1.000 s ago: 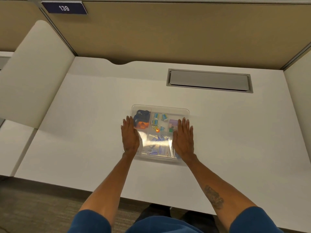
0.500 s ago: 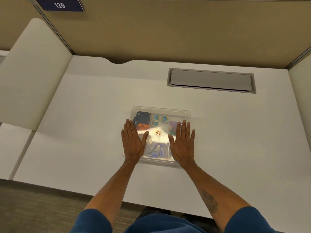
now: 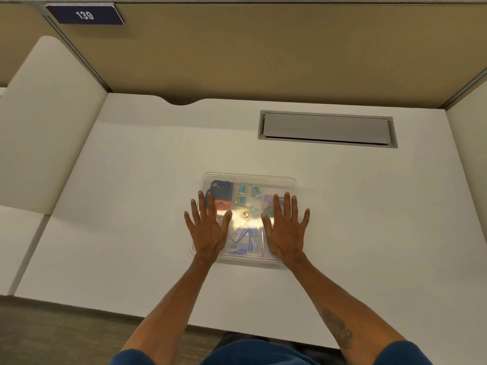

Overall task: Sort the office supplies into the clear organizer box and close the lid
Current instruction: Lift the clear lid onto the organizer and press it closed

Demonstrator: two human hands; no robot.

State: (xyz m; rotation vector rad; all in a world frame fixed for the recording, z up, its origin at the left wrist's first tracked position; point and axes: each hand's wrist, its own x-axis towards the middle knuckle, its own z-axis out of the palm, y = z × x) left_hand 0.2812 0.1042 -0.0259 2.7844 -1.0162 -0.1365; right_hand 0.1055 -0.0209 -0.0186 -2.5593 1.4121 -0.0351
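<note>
Head view: organizer box (image 3: 247, 177) under left hand (image 3: 208, 230) and right hand (image 3: 286, 233).

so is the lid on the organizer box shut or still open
Shut, as far as it shows: the clear lid lies flat over the organizer box, with the left hand and right hand spread flat on it. Whether it is latched cannot be told.

The left hand (image 3: 208, 233) covers the box's (image 3: 249, 177) near-left part and the right hand (image 3: 286, 233) its near-right part, so what lies under the palms is hidden. A bright glare on the lid (image 3: 276, 181) washes out the middle, and the small blue and teal items (image 3: 243, 189) inside are too small and blurred to name. Both sleeves (image 3: 131, 360) are cut off by the bottom edge, and the sign (image 3: 84, 14) by the top edge.
</note>
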